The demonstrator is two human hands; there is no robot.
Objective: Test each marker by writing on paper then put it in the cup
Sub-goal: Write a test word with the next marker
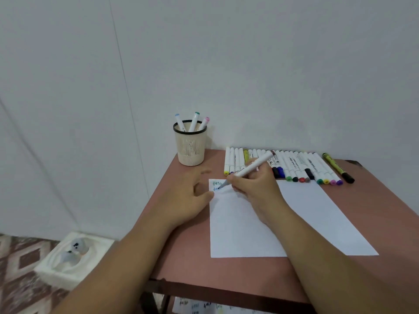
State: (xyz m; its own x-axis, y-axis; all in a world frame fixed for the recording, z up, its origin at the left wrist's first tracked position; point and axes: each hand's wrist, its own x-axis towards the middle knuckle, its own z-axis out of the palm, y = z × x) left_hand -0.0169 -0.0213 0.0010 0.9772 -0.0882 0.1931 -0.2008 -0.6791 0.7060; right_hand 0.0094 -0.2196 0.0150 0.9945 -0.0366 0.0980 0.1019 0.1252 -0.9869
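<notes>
Centrally, three white markers stand in the beige perforated cup. Right hand fingers pinch a white marker on paper; left hand fingers lie spread.

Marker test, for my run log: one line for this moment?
right hand: writing with marker | left hand: steadying paper | cup: three markers

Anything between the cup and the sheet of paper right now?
In the head view, the left hand lies there, fingers spread on the table, between the cup and the paper.
</notes>
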